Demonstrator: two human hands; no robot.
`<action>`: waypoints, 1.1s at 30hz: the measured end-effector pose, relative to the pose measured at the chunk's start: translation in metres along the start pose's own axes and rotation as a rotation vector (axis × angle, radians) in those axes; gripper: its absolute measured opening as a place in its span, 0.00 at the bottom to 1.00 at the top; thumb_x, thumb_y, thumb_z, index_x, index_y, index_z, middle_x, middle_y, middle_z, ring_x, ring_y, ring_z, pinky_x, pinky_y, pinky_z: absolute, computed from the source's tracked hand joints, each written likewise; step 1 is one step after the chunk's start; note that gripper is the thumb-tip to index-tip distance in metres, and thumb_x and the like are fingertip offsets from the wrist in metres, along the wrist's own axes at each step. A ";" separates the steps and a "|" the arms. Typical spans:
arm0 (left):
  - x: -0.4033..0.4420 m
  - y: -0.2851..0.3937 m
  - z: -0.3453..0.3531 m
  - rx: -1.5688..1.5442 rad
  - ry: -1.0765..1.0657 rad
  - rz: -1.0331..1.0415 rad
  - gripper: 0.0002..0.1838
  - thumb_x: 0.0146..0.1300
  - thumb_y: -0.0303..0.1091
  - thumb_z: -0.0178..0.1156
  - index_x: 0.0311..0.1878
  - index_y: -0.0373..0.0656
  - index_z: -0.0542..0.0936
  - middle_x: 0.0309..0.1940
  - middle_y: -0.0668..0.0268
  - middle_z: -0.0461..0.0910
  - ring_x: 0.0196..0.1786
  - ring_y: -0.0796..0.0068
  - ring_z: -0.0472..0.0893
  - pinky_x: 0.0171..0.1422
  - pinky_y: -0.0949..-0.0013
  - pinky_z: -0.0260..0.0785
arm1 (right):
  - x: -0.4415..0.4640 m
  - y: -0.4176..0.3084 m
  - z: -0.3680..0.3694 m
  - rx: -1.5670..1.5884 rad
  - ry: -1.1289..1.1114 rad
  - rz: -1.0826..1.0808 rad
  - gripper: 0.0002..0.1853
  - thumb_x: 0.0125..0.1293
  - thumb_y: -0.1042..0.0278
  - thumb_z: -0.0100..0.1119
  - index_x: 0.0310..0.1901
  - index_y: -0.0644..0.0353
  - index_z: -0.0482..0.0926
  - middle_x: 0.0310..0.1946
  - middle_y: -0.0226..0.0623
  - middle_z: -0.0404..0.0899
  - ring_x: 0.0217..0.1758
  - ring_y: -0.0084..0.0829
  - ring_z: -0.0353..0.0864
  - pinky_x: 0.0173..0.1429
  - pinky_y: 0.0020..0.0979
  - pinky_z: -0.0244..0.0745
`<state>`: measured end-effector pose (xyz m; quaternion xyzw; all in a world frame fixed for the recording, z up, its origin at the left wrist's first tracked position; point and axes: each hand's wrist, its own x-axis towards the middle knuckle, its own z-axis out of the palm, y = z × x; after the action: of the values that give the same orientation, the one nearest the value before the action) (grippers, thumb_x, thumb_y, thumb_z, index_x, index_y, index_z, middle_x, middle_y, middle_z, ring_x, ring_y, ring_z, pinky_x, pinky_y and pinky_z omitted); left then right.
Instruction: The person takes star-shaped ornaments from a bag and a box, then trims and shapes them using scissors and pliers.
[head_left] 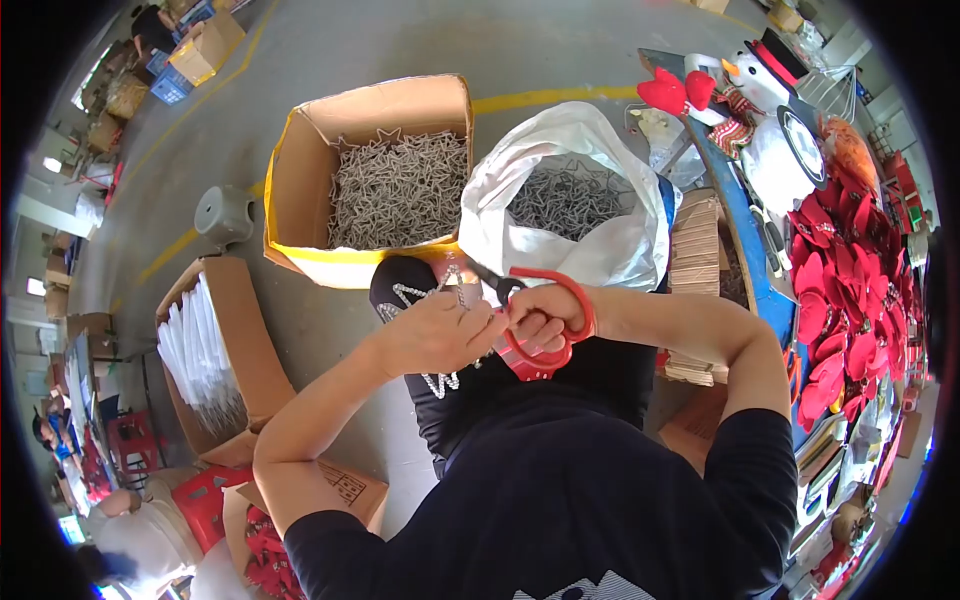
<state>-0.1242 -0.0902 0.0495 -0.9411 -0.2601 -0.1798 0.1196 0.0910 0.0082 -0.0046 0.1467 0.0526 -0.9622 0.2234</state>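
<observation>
Presently my right hand (540, 318) is wrapped around red scissors (586, 305), blades (487, 273) near my left hand (435, 332); its fingers pinched closed on silver stars (440, 386), which jut over my thigh (430, 422); ahead, a box (365, 268) and white bag (488, 215) hold grey stars (400, 190).

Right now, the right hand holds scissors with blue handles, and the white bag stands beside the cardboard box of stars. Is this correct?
Not quite: the scissors in the right hand have red handles, as the head view shows. The white bag does stand beside the cardboard box of stars.
</observation>
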 end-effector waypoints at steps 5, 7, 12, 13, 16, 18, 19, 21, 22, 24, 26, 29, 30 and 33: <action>-0.034 0.014 0.018 -0.548 0.039 -0.569 0.15 0.62 0.30 0.63 0.52 0.40 0.80 0.36 0.64 0.80 0.29 0.78 0.76 0.33 0.74 0.67 | -0.024 0.011 0.044 -1.031 0.627 -0.385 0.17 0.70 0.53 0.56 0.38 0.62 0.77 0.22 0.35 0.76 0.19 0.26 0.73 0.24 0.30 0.68; -0.051 0.027 0.033 -1.021 0.401 -1.019 0.10 0.68 0.25 0.60 0.51 0.38 0.81 0.35 0.62 0.85 0.27 0.82 0.76 0.29 0.78 0.67 | -0.018 0.019 0.021 -1.192 0.896 -0.661 0.18 0.69 0.53 0.58 0.39 0.63 0.76 0.27 0.39 0.78 0.27 0.28 0.77 0.31 0.31 0.71; -0.048 0.044 0.026 -1.512 0.630 -1.594 0.13 0.70 0.26 0.58 0.55 0.33 0.78 0.33 0.61 0.83 0.19 0.88 0.70 0.21 0.82 0.61 | 0.001 0.054 -0.011 -1.641 1.094 -0.599 0.17 0.65 0.56 0.62 0.40 0.64 0.74 0.33 0.44 0.78 0.34 0.39 0.79 0.39 0.40 0.72; -0.053 0.046 0.032 -1.563 0.678 -1.559 0.14 0.70 0.27 0.58 0.56 0.31 0.77 0.33 0.60 0.83 0.18 0.88 0.69 0.20 0.82 0.61 | 0.012 0.061 -0.020 -1.666 1.080 -0.679 0.17 0.64 0.55 0.62 0.38 0.62 0.74 0.31 0.46 0.78 0.33 0.47 0.79 0.38 0.44 0.71; -0.054 0.053 0.037 -1.608 0.718 -1.544 0.16 0.70 0.27 0.58 0.57 0.29 0.75 0.33 0.58 0.82 0.14 0.87 0.67 0.19 0.81 0.60 | 0.018 0.070 -0.009 -1.681 1.089 -0.536 0.17 0.64 0.54 0.61 0.37 0.62 0.75 0.29 0.49 0.78 0.34 0.53 0.79 0.39 0.46 0.72; -0.052 0.058 0.042 -1.638 0.731 -1.559 0.15 0.70 0.27 0.58 0.57 0.32 0.77 0.31 0.61 0.83 0.12 0.88 0.66 0.18 0.80 0.60 | 0.025 0.071 -0.010 -1.610 1.110 -0.553 0.18 0.63 0.52 0.61 0.35 0.61 0.76 0.27 0.50 0.78 0.33 0.53 0.80 0.39 0.46 0.72; -0.051 0.060 0.044 -1.644 0.713 -1.561 0.16 0.70 0.28 0.58 0.57 0.32 0.77 0.31 0.61 0.83 0.13 0.88 0.66 0.18 0.80 0.60 | 0.027 0.070 -0.010 -1.553 1.112 -0.532 0.18 0.63 0.51 0.61 0.34 0.61 0.77 0.27 0.50 0.79 0.33 0.53 0.80 0.39 0.46 0.72; -0.048 0.063 0.046 -1.656 0.679 -1.560 0.16 0.70 0.28 0.58 0.58 0.31 0.76 0.31 0.62 0.82 0.13 0.88 0.66 0.19 0.80 0.60 | 0.029 0.069 -0.012 -1.485 1.115 -0.521 0.19 0.63 0.50 0.61 0.34 0.62 0.78 0.26 0.50 0.79 0.33 0.53 0.81 0.39 0.45 0.72; -0.047 0.063 0.046 -1.664 0.660 -1.562 0.17 0.70 0.28 0.58 0.59 0.31 0.76 0.31 0.62 0.82 0.13 0.88 0.66 0.19 0.80 0.61 | 0.030 0.070 -0.015 -1.473 1.116 -0.529 0.19 0.63 0.50 0.61 0.33 0.62 0.79 0.26 0.50 0.80 0.32 0.53 0.81 0.39 0.45 0.72; -0.047 0.066 0.049 -1.679 0.622 -1.569 0.18 0.70 0.28 0.58 0.59 0.31 0.76 0.32 0.63 0.82 0.13 0.89 0.66 0.19 0.81 0.61 | 0.029 0.070 -0.015 -1.473 1.104 -0.503 0.21 0.65 0.49 0.60 0.34 0.63 0.80 0.25 0.48 0.80 0.30 0.47 0.81 0.38 0.41 0.73; -0.053 0.068 0.056 -1.749 0.653 -1.529 0.18 0.69 0.28 0.59 0.60 0.30 0.75 0.33 0.60 0.83 0.14 0.88 0.67 0.19 0.81 0.60 | 0.027 0.070 -0.010 -1.497 1.079 -0.435 0.22 0.68 0.48 0.58 0.36 0.65 0.79 0.24 0.43 0.80 0.27 0.36 0.82 0.35 0.35 0.75; -0.058 0.069 0.064 -1.801 0.631 -1.547 0.19 0.69 0.28 0.60 0.60 0.30 0.74 0.34 0.59 0.83 0.14 0.87 0.67 0.19 0.80 0.60 | 0.029 0.076 -0.021 -1.413 1.053 -0.412 0.24 0.68 0.46 0.57 0.35 0.65 0.79 0.23 0.38 0.80 0.26 0.30 0.81 0.32 0.32 0.75; -0.057 0.068 0.064 -1.809 0.610 -1.568 0.20 0.69 0.29 0.60 0.60 0.30 0.74 0.34 0.59 0.83 0.14 0.87 0.66 0.19 0.80 0.61 | 0.032 0.079 -0.029 -1.359 1.032 -0.430 0.23 0.67 0.47 0.58 0.34 0.65 0.79 0.22 0.40 0.78 0.24 0.33 0.80 0.31 0.34 0.74; -0.051 0.068 0.061 -1.756 0.499 -1.690 0.20 0.69 0.31 0.60 0.61 0.31 0.74 0.34 0.62 0.83 0.13 0.87 0.66 0.20 0.79 0.61 | 0.033 0.084 -0.037 -1.157 0.960 -0.402 0.23 0.66 0.47 0.58 0.31 0.64 0.78 0.17 0.42 0.74 0.19 0.36 0.77 0.27 0.36 0.71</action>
<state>-0.1116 -0.1500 -0.0354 -0.1808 -0.5461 -0.4873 -0.6570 0.1092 -0.0742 -0.0532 0.3949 0.6628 -0.6350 0.0383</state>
